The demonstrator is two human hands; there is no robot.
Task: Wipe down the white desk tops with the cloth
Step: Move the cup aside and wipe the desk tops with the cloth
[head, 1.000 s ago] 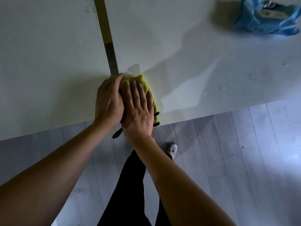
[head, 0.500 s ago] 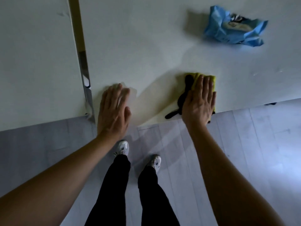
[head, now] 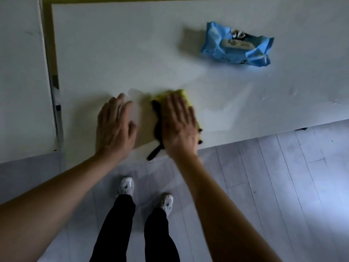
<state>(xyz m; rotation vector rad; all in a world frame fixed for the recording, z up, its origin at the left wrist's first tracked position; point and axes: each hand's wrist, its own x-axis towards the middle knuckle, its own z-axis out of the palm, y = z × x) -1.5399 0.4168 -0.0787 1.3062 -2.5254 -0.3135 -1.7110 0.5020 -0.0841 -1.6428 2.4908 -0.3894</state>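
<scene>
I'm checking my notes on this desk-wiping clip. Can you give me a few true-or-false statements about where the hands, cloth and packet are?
1. The right hand presses flat on the yellow cloth. True.
2. The left hand grips the cloth. False: it rests on the bare desk top beside it.
3. The blue packet lies on the floor. False: it lies on the desk top.
4. Both hands are near the desk's front edge. True.
</scene>
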